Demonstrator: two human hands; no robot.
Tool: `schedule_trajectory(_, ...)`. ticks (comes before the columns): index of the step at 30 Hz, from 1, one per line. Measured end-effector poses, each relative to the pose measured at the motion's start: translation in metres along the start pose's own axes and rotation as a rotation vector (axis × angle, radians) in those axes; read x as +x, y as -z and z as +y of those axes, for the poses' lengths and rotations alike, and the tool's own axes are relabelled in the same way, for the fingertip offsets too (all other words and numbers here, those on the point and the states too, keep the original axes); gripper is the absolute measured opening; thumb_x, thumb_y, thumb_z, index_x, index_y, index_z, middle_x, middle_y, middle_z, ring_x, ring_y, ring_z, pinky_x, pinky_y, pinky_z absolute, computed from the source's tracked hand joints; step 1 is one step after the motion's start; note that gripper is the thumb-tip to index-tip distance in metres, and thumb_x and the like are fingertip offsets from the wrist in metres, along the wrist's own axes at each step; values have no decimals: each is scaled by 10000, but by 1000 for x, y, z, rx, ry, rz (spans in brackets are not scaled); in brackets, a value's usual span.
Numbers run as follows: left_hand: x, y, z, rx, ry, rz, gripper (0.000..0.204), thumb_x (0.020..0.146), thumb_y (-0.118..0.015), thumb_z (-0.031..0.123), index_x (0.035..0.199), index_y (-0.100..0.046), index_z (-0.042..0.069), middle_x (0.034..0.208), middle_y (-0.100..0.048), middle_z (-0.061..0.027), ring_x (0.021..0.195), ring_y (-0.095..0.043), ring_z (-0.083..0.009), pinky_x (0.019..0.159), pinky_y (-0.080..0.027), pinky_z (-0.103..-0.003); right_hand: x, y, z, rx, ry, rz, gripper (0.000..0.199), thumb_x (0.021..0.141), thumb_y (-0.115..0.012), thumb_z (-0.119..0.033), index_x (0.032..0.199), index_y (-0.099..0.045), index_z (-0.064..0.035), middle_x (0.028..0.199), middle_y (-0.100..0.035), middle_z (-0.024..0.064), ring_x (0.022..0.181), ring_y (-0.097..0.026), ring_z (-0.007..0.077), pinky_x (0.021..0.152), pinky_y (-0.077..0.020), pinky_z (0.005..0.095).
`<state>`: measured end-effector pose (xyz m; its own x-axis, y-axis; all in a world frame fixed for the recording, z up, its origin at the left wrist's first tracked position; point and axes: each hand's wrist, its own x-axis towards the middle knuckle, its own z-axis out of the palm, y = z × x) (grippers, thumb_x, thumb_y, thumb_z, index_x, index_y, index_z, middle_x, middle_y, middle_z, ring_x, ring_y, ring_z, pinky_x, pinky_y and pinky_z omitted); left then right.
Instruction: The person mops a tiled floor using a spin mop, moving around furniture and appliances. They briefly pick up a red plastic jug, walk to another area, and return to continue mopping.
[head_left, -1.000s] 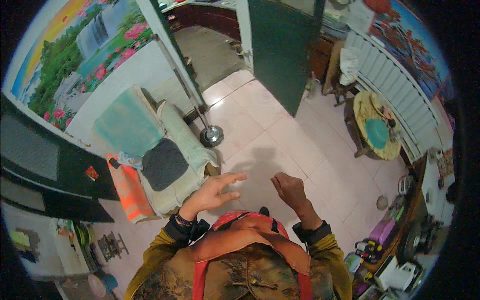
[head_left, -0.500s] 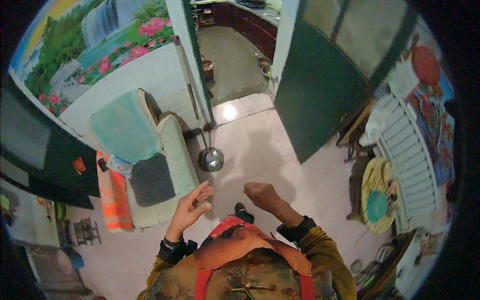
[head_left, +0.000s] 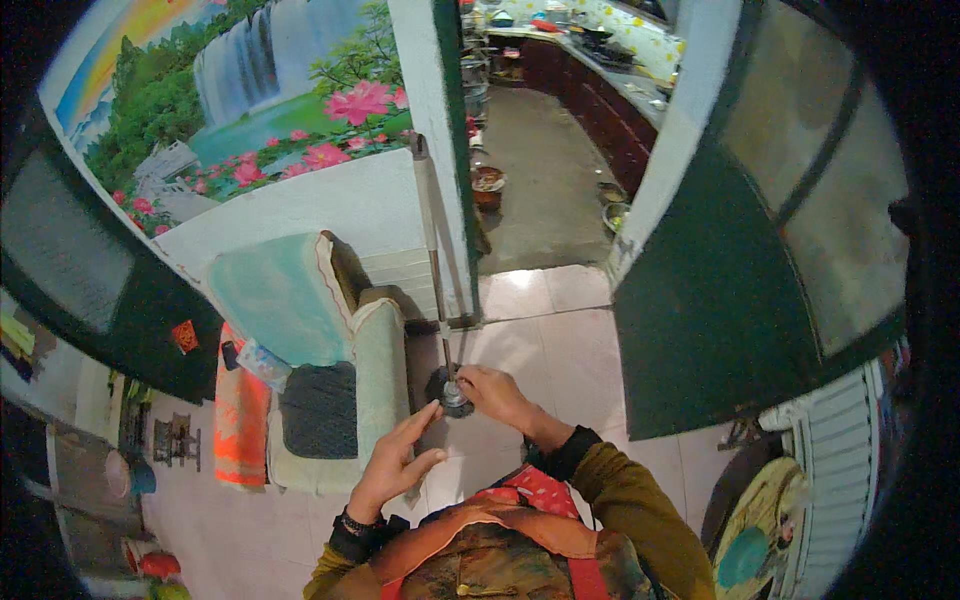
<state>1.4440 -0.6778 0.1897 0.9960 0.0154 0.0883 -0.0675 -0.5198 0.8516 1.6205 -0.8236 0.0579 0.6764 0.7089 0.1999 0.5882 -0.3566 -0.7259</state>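
Observation:
My left hand (head_left: pixel 398 465) is held in front of my apron (head_left: pixel 470 525), fingers stretched out and thumb apart, with nothing in it. My right hand (head_left: pixel 497 398) is farther forward, its fingers curled together. Whatever it may hold is hidden. Beyond both hands a long-handled mop (head_left: pixel 428 215) leans against the green-and-white door frame (head_left: pixel 440 130). Its dark round head with a silvery metal disc rests on the floor, partly covered in view by my right hand. I cannot tell whether the fingertips touch it.
An armchair (head_left: pixel 382 345) with pale covers and a dark seat pad stands to the left. Ahead, a doorway opens onto a kitchen with a dark red counter (head_left: pixel 590 110). At right are an open green door (head_left: pixel 730 330), a round yellow stand (head_left: pixel 765 500) and white slats (head_left: pixel 835 490).
The view has swung up and to the right, showing more of the kitchen. My right hand has moved forward and now overlaps the mop head in view. My left hand stays open.

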Motion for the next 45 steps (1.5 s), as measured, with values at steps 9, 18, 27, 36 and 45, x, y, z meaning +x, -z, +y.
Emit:
schedule_trajectory(9,79,-18,-2,-88,367,321,685,792,-722,76,1399,-406,60,1261,-584,-141,1155,-562,-220,985,-437,-346,188,20,120,169,9,64,392,855,-636,-274,1149,-520,-41,1009,-615,192,829,-635,334,719,-505,415)
schedule_trajectory(18,159,-34,8,110,391,335,678,798,-717,117,1392,-394,57,1297,-541,-164,1178,-544,-297,978,-438,-346,336,-23,175,23,-77,171,802,789,-684,-457,1292,-376,86,1126,-556,330,1014,-576,440,841,-478,454)
schedule_trajectory(27,179,-19,-1,98,336,390,695,796,-720,127,1394,-378,32,1309,-529,-174,1200,-528,-300,986,-425,-353,373,-39,176,287,-283,-125,614,822,-637,-509,1188,-527,-28,1029,-633,185,964,-624,308,808,-489,417)
schedule_trajectory(36,230,-23,-15,54,97,695,910,710,-777,101,1443,-251,-20,1399,-418,-240,1287,-436,-335,1056,-347,-378,193,17,110,392,-140,-157,393,825,-684,-420,961,-628,-55,742,-646,83,762,-648,184,673,-502,363)
schedule_trajectory(45,341,-91,12,-297,-46,544,344,762,-787,180,946,-550,12,821,-629,-54,739,-560,-108,681,-476,-282,156,113,138,561,73,30,319,716,-720,-153,981,-583,-41,904,-631,162,879,-596,359,781,-481,427)
